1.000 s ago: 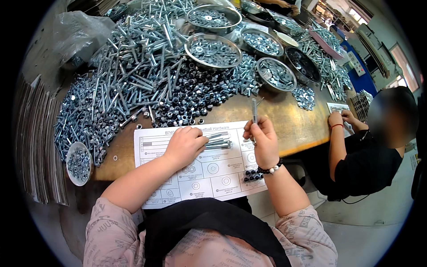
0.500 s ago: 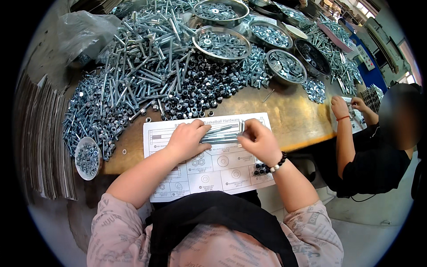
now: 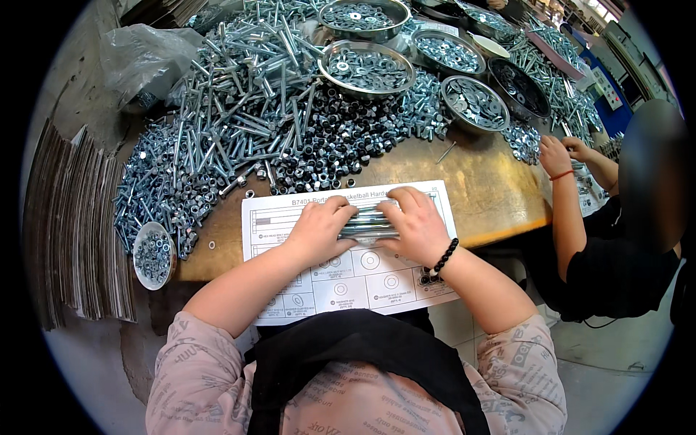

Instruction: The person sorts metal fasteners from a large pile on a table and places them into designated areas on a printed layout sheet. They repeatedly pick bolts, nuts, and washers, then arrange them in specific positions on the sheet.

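Both hands, the left hand (image 3: 317,228) and right hand (image 3: 419,226), press together around a bundle of long bolts (image 3: 368,223) on a printed sheet (image 3: 348,272). Stiff, heavy, slippery steel probably handles best gripped at both ends.

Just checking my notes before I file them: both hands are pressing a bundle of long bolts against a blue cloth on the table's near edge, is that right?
Not quite. The head view shows the left hand and right hand gathering the bundle of long bolts on a white printed sheet, not a blue cloth. The sheet does lie at the near edge of the table.
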Action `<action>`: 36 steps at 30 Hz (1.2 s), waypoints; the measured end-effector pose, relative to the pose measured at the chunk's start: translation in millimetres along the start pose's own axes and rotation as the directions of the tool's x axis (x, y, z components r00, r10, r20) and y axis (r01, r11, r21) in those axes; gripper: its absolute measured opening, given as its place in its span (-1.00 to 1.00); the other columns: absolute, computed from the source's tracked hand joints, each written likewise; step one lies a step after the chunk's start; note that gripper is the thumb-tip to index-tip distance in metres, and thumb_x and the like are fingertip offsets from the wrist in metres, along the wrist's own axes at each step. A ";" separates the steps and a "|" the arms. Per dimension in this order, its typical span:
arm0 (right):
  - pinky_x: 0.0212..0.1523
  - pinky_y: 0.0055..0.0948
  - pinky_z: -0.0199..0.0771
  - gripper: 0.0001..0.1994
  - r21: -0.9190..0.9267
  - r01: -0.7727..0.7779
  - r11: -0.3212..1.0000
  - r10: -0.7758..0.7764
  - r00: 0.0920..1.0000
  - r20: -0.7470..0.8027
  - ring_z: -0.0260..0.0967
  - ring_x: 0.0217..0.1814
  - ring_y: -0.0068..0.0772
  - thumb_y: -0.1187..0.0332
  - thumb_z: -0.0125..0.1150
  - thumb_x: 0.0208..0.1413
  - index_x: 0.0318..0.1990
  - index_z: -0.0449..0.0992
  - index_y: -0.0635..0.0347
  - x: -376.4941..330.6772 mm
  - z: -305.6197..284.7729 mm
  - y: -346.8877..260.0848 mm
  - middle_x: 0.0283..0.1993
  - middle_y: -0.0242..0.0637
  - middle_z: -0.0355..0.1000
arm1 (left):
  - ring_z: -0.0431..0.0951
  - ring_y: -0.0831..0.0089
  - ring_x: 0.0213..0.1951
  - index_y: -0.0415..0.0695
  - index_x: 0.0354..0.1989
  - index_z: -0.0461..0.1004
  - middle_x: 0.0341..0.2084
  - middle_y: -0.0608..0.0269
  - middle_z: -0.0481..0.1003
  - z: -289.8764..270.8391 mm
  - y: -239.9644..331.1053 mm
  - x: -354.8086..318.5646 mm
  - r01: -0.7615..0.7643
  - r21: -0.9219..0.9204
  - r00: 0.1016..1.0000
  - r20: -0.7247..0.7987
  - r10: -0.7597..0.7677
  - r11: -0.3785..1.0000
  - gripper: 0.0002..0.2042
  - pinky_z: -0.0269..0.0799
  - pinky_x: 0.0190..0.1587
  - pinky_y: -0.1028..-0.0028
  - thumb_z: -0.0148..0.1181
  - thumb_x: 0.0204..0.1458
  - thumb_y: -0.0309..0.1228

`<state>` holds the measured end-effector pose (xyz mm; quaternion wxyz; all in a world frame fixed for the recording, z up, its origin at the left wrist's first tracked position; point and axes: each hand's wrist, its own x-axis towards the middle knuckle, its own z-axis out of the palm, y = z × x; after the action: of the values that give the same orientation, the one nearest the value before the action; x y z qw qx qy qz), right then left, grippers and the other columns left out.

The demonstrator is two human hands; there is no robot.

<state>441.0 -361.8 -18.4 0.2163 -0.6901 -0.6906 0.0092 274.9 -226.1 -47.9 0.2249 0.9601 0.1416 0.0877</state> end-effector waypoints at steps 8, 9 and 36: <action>-0.15 -0.31 0.31 -0.40 -0.019 -0.156 0.988 0.157 0.968 0.197 0.30 -0.16 -0.21 0.20 0.38 -0.36 -0.06 0.33 0.09 -10.8 -12.1 22.8 -0.29 -0.23 0.34 | 0.35 0.15 -0.11 -0.09 0.03 0.28 -0.08 0.12 0.28 -18.3 -0.5 3.8 0.160 -0.146 0.982 0.122 -0.143 0.976 -0.39 0.20 0.02 0.31 0.33 -0.30 -0.32; -0.16 -0.31 0.32 -0.44 0.000 -0.155 0.988 0.152 0.969 0.196 0.30 -0.18 -0.21 0.21 0.37 -0.35 -0.09 0.34 0.10 -10.2 -8.1 23.4 -0.31 -0.24 0.34 | 0.35 0.15 -0.11 -0.09 0.05 0.27 -0.08 0.12 0.28 -16.8 1.1 4.2 0.139 -0.118 0.984 0.128 -0.123 0.983 -0.37 0.21 0.01 0.31 0.33 -0.31 -0.31; 0.29 -0.30 -0.26 -0.48 0.972 -0.196 -0.130 0.665 0.710 0.232 -0.16 0.33 -0.27 0.04 -0.28 0.22 0.14 0.17 0.29 4.1 34.2 6.0 0.25 -0.24 0.06 | 0.40 0.25 -0.26 0.05 -0.07 0.39 -0.25 0.14 0.35 2.7 34.2 23.0 0.241 0.143 0.970 0.010 -0.244 0.960 -0.52 0.26 -0.19 0.29 0.21 -0.23 -0.09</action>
<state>436.2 -347.9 -50.1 0.7182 -0.5292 -0.1614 0.4220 305.2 -249.5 -32.3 0.1677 0.9500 0.2608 0.0359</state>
